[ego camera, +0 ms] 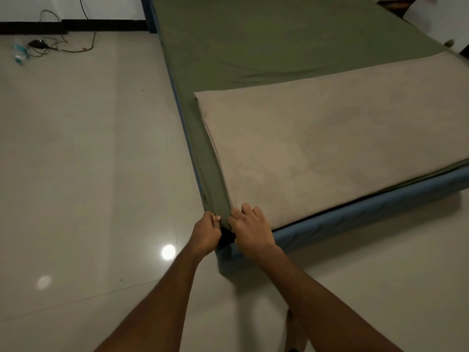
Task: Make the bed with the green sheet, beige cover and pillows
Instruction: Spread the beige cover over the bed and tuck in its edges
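Observation:
A green sheet [253,47] covers the mattress on a blue bed frame [355,214]. A folded beige cover [330,138] lies flat across the near half of the bed. At the near corner of the bed, my left hand [205,233] grips the green sheet's corner from the left side. My right hand [250,231] pinches the same corner from the right, its fingers curled over the beige cover's edge. No pillows are in view.
Glossy light floor tiles [88,174] surround the bed on the left and near sides. Cables and a small black device [38,43] lie on the floor at the far left, beside a plastic bottle [19,54]. A dark baseboard runs along the far wall.

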